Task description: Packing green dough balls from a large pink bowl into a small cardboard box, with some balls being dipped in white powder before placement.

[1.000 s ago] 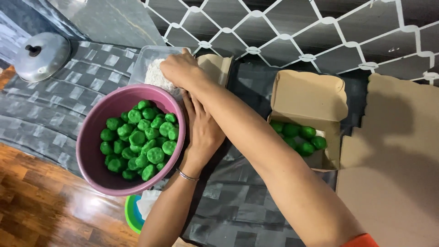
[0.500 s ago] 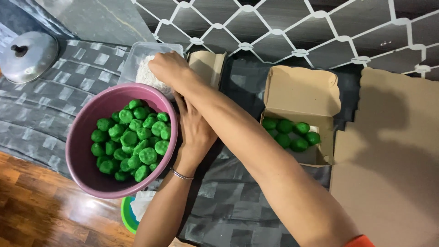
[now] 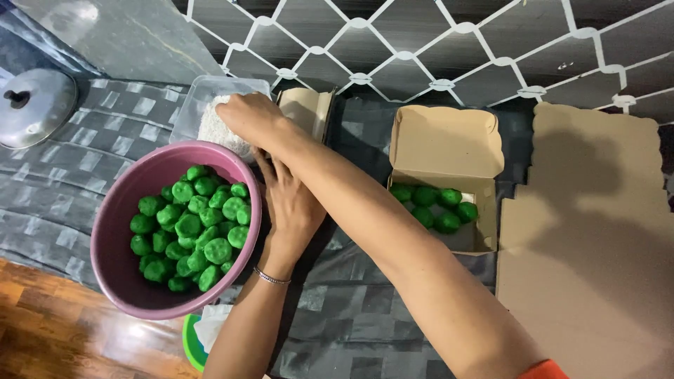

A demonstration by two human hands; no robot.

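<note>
Checked grey cloth [image 3: 91, 175] covers the work surface; wooden floor shows at lower left.

Flat brown cardboard sheets [image 3: 597, 238] lie at far right, just beside an open cardboard box [image 3: 446, 144]. The box holds a few green balls [image 3: 435, 207] along its near side, lid flap standing back.

Purple plastic bowl [image 3: 112, 231], left of centre, heaped with many green balls [image 3: 193, 228] of the same kind.

Clear plastic tub [image 3: 203, 95] behind the bowl, holding white shredded stuff [image 3: 214, 130], possibly grated coconut.

A second small cardboard box [image 3: 309, 112] stands just right of the tub, mostly hidden by the arms.

Metal pot lid [image 3: 31, 105] with a dark knob, far left, well apart from the rest.

Green rim of a small container [image 3: 188, 344] shows near the bottom edge, white paper inside.

Right hand [image 3: 253, 119] reaches across over the tub, fingers curled down into the white shreds; what it grips, cannot tell.

Left hand [image 3: 288, 203] lies palm-down and flat beside the bowl's right rim, under the right forearm, fingers pointing toward the tub; holds nothing visible. Thin bracelet [image 3: 270, 277] on the wrist.
</note>
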